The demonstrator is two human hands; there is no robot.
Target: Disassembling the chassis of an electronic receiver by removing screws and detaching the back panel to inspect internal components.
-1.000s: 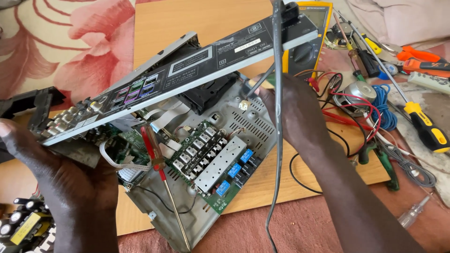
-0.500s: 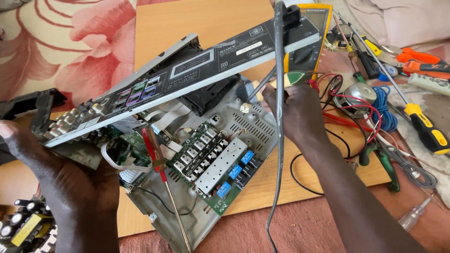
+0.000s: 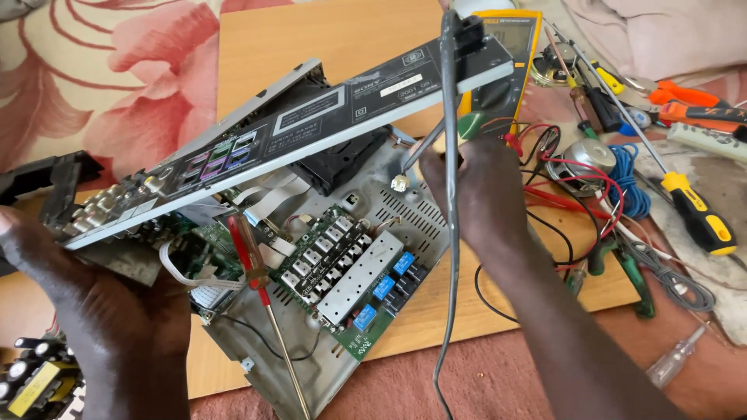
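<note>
A light wooden board (image 3: 327,31) laid over a pink floral cloth (image 3: 101,70) is occupied by an opened grey metal chassis with green circuit boards (image 3: 342,272), its long black and silver front panel (image 3: 311,124) tilted up above it. The panel's left end is gripped from beneath by the left hand (image 3: 93,311), fingers closed on it. A thin grey metal probe (image 3: 416,152) is pinched by the right hand (image 3: 482,194) over the chassis, near a yellow multimeter (image 3: 506,70); a red-handled screwdriver (image 3: 257,272) lies across the boards.
</note>
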